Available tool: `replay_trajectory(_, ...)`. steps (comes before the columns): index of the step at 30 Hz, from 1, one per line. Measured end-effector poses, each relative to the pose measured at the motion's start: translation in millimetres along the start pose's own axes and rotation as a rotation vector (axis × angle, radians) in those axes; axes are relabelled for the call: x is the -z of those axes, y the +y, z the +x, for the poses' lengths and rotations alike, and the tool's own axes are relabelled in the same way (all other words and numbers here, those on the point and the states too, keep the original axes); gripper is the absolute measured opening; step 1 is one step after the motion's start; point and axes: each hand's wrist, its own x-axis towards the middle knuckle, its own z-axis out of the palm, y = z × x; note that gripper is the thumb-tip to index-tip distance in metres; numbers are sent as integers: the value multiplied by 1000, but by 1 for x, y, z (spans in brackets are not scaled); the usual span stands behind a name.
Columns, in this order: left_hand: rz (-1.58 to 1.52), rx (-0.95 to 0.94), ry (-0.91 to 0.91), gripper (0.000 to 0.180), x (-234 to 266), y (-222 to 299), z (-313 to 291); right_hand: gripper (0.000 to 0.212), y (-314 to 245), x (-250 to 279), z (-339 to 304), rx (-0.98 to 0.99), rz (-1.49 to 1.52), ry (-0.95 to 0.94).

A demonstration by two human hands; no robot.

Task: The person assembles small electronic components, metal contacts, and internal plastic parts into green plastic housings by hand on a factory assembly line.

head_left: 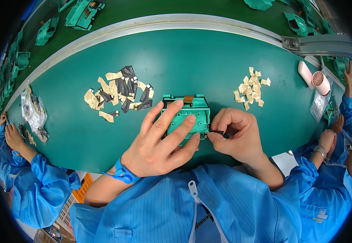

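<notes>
A green plastic housing (pixel 200 114) with a copper-coloured flex strip (pixel 188 99) at its far edge lies on the table in front of me. My left hand (pixel 157 139) rests palm down across its left and near part, fingers spread over the top; its thumb is hidden. At the housing's right side my right hand (pixel 236 131) pinches a small dark piece (pixel 216 132), mostly covered by the fingers, against or very near the housing's edge. A blue wrist strap (pixel 124 172) circles my left wrist.
Black and cream adhesive pieces (pixel 121 91) lie heaped at far left, small cream pieces (pixel 249 87) at far right. A pink handheld fan (pixel 320 81) and plastic bags (pixel 34 111) lie toward the sides. Green housings (pixel 82 15) stand beyond the metal rail (pixel 159 19). Co-workers sit both sides.
</notes>
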Motion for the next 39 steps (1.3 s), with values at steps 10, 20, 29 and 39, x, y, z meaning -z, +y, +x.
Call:
replay_trajectory(10,0,-2,-1,31,-1,0,2,23,3,-1,-2,55,-82,31)
replay_trajectory(20,8,-13,3,30,-3,0,1,22,5,-4,-6,91,-102,67)
replay_trajectory(29,26,-31,30,26,-6,1,2,22,8,-1,-8,77,-179,115)
replay_trajectory(39,3,-71,-14,35,-3,-5,-2,20,8,6,-7,10,-131,84)
